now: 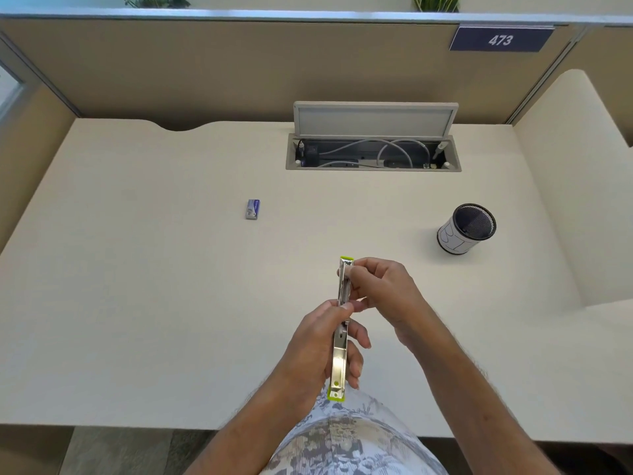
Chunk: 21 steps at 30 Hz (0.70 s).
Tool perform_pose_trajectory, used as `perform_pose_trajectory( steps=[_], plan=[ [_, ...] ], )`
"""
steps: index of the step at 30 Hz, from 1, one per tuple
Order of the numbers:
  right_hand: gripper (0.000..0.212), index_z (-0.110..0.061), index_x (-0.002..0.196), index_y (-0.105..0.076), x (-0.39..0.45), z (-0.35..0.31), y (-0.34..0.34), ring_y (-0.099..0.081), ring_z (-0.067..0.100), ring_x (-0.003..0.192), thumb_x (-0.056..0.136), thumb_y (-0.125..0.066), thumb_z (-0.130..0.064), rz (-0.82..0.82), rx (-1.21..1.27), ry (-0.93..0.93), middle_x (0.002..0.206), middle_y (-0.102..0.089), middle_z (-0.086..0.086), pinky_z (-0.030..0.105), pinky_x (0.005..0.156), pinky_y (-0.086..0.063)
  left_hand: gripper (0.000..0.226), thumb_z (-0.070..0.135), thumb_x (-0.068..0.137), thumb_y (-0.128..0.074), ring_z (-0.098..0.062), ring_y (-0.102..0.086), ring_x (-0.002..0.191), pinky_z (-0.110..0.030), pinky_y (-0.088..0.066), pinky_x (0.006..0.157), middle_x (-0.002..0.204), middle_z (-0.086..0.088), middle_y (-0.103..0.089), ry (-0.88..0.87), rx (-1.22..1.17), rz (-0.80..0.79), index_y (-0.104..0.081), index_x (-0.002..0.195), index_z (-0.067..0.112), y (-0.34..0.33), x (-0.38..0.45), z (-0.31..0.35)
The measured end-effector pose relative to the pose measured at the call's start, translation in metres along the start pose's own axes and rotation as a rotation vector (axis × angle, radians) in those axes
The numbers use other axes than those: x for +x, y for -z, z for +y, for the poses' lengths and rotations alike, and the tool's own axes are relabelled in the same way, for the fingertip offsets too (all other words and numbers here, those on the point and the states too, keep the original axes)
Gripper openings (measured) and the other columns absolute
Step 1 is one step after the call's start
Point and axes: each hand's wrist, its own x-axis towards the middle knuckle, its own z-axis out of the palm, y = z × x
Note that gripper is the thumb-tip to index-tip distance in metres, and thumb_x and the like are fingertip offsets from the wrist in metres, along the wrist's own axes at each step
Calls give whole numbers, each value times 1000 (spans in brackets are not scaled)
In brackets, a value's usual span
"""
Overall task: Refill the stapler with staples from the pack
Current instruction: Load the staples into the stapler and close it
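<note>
While held above the near part of the surface (137, 303), one stapler (339, 337), opened out long and thin, metal with lime-green ends, pointing away from the body. Two hands on it. Left hand (318, 351) curled round the nearer half, thumb on the left side, fingers wrapped on the right: grip closed on the stapler. Right hand (380, 289) at the farther half, fingertips pinching at the metal channel near the green tip; cannot tell whether a strip of staples sits between those fingertips, too small to see. Both hands and the stapler raised over the surface, not resting on it.

One staple pack (252, 209), small and blue, lying flat on the surface, well apart from the hands, farther away and to the left. Looks open at its near end, though not sure.

One black mesh cup (467, 231) with a white paper label round it, standing upright to the right, apart from everything else. One cable hatch (373, 152) set in the far part of the surface, its lid (375, 120) propped up, grey cables inside. One blue sign (500, 39) reading 473 on the partition behind. Two green plants partly seen along the top edge. Patterned clothing at the bottom, between the two forearms.
</note>
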Motion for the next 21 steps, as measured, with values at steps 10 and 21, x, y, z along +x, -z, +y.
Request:
perform_pose_trajectory(
  steps=[10,21],
  plan=[
    [30,7,91,-71,5,10,3,-56,15,54,97,-64,-22,-11,96,32,66,-59,9,20,54,-51,52,46,95,-64,-23,-64,54,-34,-60,54,93,-12,-70,-71,70,-118,-59,131,9,6,1,-3],
    [21,-6,93,-79,-1,10,0,-64,15,66,97,-67,-23,-64,52,56,72,-70,7,25,63,-52,44,33,106,-49,-31,-69,49,-34,-61,51,76,-24,-78,-48,232,189,-74,79,10,8,9,-3]
  ],
)
